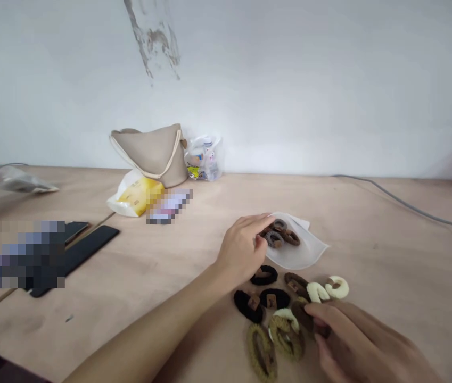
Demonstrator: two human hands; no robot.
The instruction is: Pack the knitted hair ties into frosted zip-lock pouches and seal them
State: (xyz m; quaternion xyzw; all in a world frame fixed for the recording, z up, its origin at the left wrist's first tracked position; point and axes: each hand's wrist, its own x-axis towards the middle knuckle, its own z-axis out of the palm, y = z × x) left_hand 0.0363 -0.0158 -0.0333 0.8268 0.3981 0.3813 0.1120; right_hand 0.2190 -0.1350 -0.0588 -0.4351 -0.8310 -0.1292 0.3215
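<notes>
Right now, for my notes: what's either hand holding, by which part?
The right hand seems to pinch a brown hair tie by its rim; whether the left hand holds anything cannot be told.

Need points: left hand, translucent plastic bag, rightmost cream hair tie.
Left hand (241, 252): head view, back of the hand.
Translucent plastic bag (309, 254): head view, bare right part of the bag.
Rightmost cream hair tie (341, 292): head view, fuzzy band.

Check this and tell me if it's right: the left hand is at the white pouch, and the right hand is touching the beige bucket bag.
Wrong on one point: the head view shows the right hand at the fuzzy hair ties on the table, not touching the beige bucket bag. The left hand is at the white pouch, as you said.
</notes>
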